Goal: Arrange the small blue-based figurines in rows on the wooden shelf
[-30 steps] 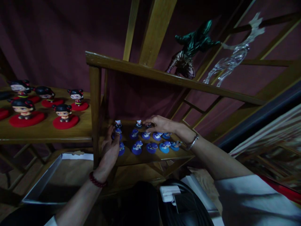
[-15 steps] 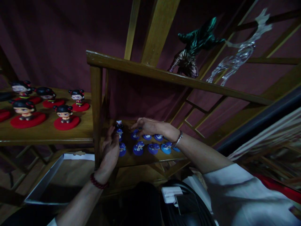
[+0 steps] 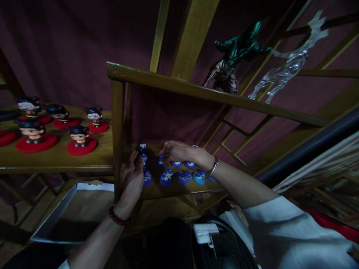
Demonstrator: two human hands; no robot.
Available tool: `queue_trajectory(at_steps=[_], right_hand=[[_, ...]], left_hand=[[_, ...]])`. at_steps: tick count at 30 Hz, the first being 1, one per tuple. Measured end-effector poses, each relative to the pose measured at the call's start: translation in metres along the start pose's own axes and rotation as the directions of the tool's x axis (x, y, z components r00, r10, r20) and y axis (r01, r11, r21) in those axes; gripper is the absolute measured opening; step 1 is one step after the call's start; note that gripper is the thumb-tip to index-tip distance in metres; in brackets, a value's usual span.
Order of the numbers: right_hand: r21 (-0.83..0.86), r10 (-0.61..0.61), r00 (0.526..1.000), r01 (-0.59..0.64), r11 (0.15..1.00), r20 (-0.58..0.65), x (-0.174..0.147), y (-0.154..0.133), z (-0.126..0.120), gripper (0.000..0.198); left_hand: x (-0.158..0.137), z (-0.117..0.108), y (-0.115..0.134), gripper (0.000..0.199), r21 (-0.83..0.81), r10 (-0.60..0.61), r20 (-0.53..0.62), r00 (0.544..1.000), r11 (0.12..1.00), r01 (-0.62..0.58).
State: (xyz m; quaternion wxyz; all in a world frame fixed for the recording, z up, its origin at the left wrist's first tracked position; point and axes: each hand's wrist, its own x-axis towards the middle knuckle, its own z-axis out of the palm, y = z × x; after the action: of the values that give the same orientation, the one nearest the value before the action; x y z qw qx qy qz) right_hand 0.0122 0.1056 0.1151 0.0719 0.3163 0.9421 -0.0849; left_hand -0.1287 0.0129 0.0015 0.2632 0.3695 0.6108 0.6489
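On a low wooden shelf (image 3: 171, 191), small blue-haired figurines on round blue bases stand in rows. My left hand (image 3: 133, 183) is at the row's left end, beside a blue figurine (image 3: 144, 160), its fingers stretched forward and slightly apart; whether they touch it is unclear. From the right, my right hand (image 3: 179, 151) reaches over the back row. Its fingers bend down onto another blue figurine (image 3: 161, 160), and the fingertips are partly hidden. Behind the left end stands a small dark figurine with a pale head (image 3: 143, 147). Nearer figurines include a light-blue-based one (image 3: 199, 177).
Left of a wooden post (image 3: 117, 138), black-haired figurines on red bases (image 3: 81, 145) occupy another shelf. An open shallow box (image 3: 75, 213) lies below. Above stand a green-and-purple metallic figure (image 3: 234, 56) and a clear deer figure (image 3: 288, 69). A black cable coil (image 3: 241, 246) lies low.
The whole view has shifted slightly to the right. My right hand's fingers look a little more drawn together over the blue figurine; my left hand is nearly unchanged.
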Motion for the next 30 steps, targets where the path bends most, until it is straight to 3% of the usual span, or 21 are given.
queue_trajectory(at_steps=[12,19,25,30], right_hand=[[-0.003,-0.022,1.000,0.022,1.000,-0.016,0.006,0.003,0.005,0.025],[0.015,-0.057,0.997,0.058,0.998,-0.047,0.000,0.000,-0.007,0.032],[-0.046,-0.152,0.986,0.149,0.988,-0.075,0.028,0.003,-0.012,0.023],[-0.096,-0.144,0.984,0.134,0.986,-0.106,0.055,-0.005,-0.006,0.034]], left_hand=[[0.001,-0.001,-0.001,0.041,0.020,-0.002,0.015,1.000,1.000,0.001],[-0.001,-0.001,0.002,0.041,0.041,-0.022,-0.005,1.000,0.999,0.022],[0.001,-0.004,-0.001,0.045,0.074,-0.042,0.018,0.999,0.996,0.040],[0.002,-0.004,-0.005,0.043,0.085,-0.026,-0.005,1.000,0.996,0.026]])
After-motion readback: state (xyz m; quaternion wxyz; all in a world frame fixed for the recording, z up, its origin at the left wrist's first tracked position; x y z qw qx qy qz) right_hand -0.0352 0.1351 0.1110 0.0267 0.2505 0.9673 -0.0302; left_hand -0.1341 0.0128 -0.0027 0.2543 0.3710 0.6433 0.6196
